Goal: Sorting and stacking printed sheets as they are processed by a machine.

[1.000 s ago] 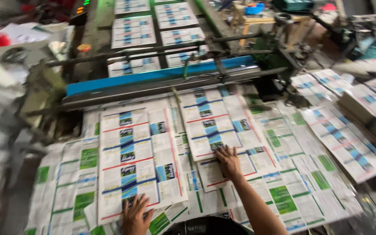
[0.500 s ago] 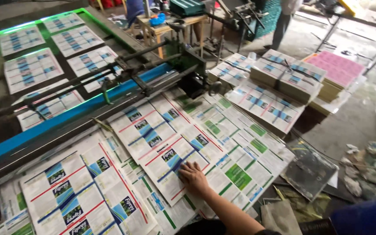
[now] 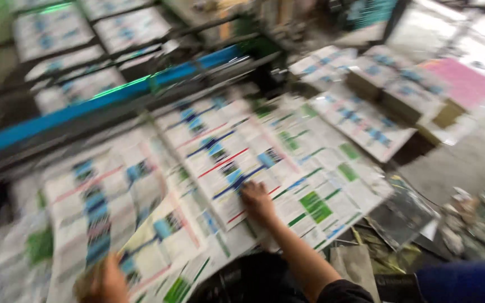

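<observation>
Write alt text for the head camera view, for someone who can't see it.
A person's right hand presses flat on a printed sheet among overlapping sheets on a table, while the left hand grips another sheet's edge. The image is motion-blurred.

Printed sheets (image 3: pixel 225 151) cover the table; a blue bar (image 3: pixel 85 106) blocks behind, stacked bundles (image 3: pixel 399 90) rightward.

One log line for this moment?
left hand: on printed sheet | right hand: flat on right printed sheet | blue bar behind
</observation>
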